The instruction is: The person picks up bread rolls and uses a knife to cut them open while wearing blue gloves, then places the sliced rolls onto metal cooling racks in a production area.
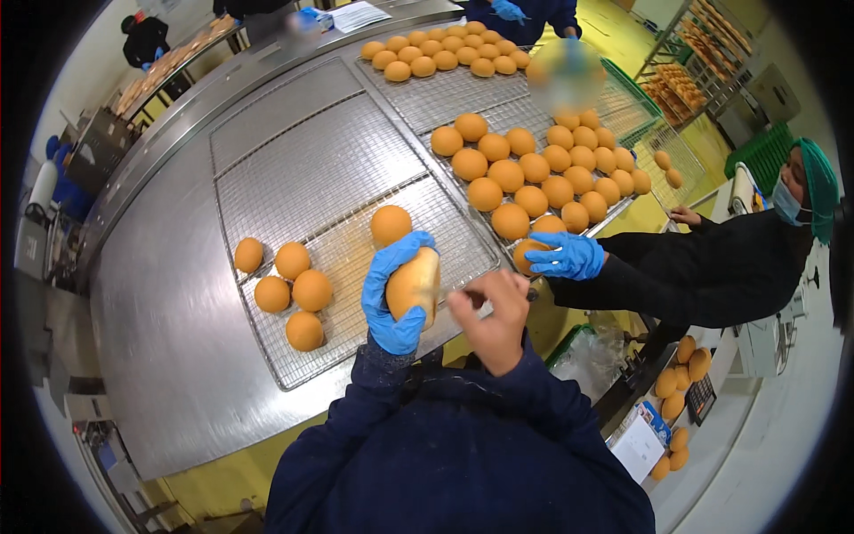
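My left hand [391,298], in a blue glove, grips a golden bread bun [414,283] turned on its side above the near edge of a wire rack [294,187]. My bare right hand [491,319] is closed around a small dark tool whose tip points at the bun's side; the tool is mostly hidden by the fingers. One loose bun [390,224] lies just beyond my left hand. Several more buns [289,289] lie on the rack to the left.
A co-worker on the right, in dark clothes, rests a blue-gloved hand [566,256] on a bun at the edge of a full rack [534,178]. Another rack of buns [440,52] is farther back. The steel table [169,329] carries all racks. Buns also sit by a scale [680,392].
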